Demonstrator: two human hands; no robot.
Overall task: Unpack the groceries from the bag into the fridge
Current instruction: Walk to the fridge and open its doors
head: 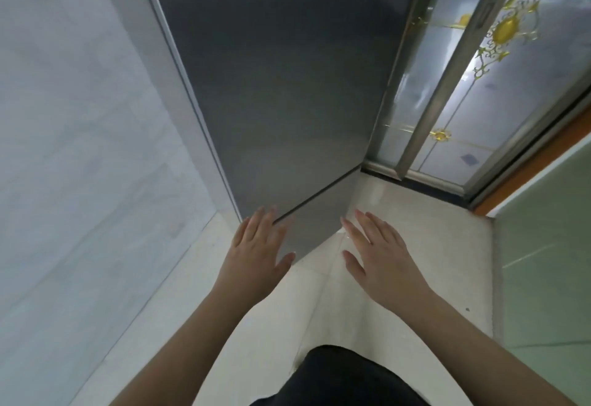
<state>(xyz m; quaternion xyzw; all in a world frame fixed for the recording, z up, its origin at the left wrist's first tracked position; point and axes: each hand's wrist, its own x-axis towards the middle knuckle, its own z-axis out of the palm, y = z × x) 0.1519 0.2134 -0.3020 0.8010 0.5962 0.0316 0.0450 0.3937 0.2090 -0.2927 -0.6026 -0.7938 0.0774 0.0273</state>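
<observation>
The grey fridge [287, 85] stands closed straight ahead, wedged between the pale wall [80, 117] at left and the patterned glass sliding door [473, 79] at right. No bag shows. Likely next: open it, pulling from a door edge, stepping back over the floor [399, 220]. Left hand [256, 255] and right hand [380, 255] hover spread, holding nothing.
</observation>
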